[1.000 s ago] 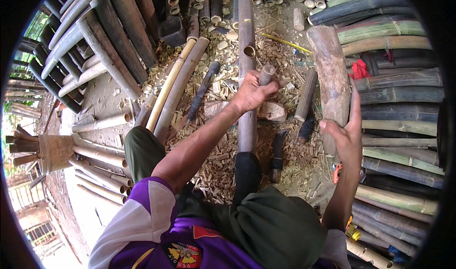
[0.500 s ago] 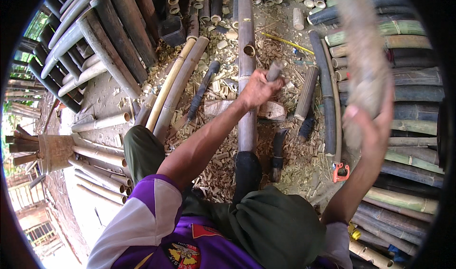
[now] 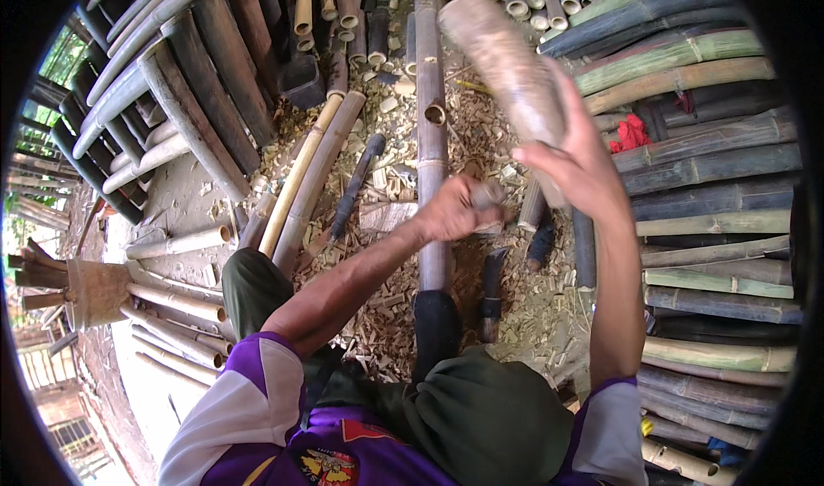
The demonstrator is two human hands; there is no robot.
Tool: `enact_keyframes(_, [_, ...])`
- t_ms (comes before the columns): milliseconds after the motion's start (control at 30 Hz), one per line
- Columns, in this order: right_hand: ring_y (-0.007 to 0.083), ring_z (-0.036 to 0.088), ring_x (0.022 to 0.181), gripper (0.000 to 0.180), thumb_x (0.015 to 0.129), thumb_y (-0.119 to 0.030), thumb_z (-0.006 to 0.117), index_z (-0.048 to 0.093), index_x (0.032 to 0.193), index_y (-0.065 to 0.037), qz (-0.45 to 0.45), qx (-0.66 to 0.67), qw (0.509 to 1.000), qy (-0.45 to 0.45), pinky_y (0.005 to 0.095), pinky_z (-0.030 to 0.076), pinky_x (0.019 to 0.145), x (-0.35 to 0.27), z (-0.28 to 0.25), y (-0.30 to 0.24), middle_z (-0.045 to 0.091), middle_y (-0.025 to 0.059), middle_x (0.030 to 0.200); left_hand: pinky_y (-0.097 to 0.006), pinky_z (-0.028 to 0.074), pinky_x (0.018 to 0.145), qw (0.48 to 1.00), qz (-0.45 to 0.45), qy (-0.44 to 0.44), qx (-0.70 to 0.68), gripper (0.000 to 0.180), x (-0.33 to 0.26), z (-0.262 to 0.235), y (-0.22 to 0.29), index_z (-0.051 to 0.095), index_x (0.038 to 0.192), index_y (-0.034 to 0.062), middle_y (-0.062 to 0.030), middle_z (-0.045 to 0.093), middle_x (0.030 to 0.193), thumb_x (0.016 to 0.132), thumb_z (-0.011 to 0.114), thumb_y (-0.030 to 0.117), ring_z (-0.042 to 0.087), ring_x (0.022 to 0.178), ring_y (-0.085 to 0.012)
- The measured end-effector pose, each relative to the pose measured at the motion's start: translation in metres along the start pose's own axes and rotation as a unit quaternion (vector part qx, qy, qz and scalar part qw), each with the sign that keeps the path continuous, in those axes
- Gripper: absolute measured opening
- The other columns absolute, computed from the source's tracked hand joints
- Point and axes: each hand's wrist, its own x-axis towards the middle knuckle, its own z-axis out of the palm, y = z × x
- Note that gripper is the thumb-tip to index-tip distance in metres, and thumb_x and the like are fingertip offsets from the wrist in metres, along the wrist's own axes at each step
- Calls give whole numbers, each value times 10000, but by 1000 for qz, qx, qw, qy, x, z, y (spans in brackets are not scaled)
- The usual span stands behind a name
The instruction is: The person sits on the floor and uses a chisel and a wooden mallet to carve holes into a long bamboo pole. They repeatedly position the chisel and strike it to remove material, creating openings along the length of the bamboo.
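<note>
My left hand (image 3: 455, 209) is closed around a short wooden handle (image 3: 487, 196), its round end showing past the fingers; the rest is hidden. It is over a long grey bamboo pole (image 3: 432, 155) that has a round hole in it and runs away from me. My right hand (image 3: 588, 164) grips a thick wooden club (image 3: 506, 61), blurred by motion, raised to the right of the pole and apart from the left hand. Under the pole sits a wooden block (image 3: 386, 217). A blade with a dark wrapped handle (image 3: 492, 293) lies just right of the pole.
Wood chips cover the ground. Left of the pole lie a dark-handled tool (image 3: 356, 185) and two bamboo lengths (image 3: 318, 173). Bamboo poles (image 3: 712, 177) are stacked at the right, with a red cloth (image 3: 631, 134) on them. A dark bucket (image 3: 302, 82) stands at the far left.
My right hand has swung the club leftward, closer to the left hand. My left hand, still gripping the handle, is a little nearer to me along the pole. The view has shifted slightly.
</note>
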Motion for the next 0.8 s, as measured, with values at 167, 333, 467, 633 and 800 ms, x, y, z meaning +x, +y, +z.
enact_keyframes(167, [293, 512, 1312, 999, 749, -50, 749, 232, 1602, -2, 28, 145, 979, 141, 387, 430, 1097, -65, -3, -6, 477, 219, 1469, -272, 448, 560, 975, -151, 135, -94, 245, 2, -9, 17, 694, 757, 80, 28, 605, 636, 907, 771, 257, 534, 555, -69])
enact_keyframes(333, [271, 512, 1301, 987, 745, -20, 725, 235, 1602, 9, 75, 136, 974, 165, 368, 405, 1106, -92, 1, -4, 486, 201, 1458, -264, 456, 537, 994, -83, 47, -43, 314, 11, -3, 11, 683, 681, 31, 5, 630, 599, 903, 768, 235, 546, 538, -68])
enact_keyframes(467, [273, 506, 1311, 999, 737, -8, 720, 225, 1604, 11, 111, 166, 965, 169, 371, 391, 1118, -103, 2, -12, 481, 201, 1466, -282, 482, 579, 991, -101, 75, -46, 312, 18, -6, 16, 684, 689, 28, -6, 642, 614, 913, 754, 233, 574, 575, -77])
enact_keyframes(633, [284, 491, 1335, 1019, 727, -16, 730, 218, 1607, 9, 98, 162, 966, 176, 382, 368, 1142, -106, 1, -8, 462, 209, 1482, -289, 483, 590, 991, -91, 85, -58, 304, 19, -1, 11, 672, 684, 31, -4, 644, 637, 915, 762, 206, 570, 591, -78])
enact_keyframes(800, [305, 506, 1315, 1000, 731, -44, 732, 237, 1599, 12, 60, 146, 972, 174, 385, 392, 1122, -89, -10, -25, 459, 234, 1474, -285, 462, 569, 989, -72, 107, -75, 300, 23, -8, -32, 681, 726, 34, 10, 625, 636, 932, 772, 232, 546, 591, -76])
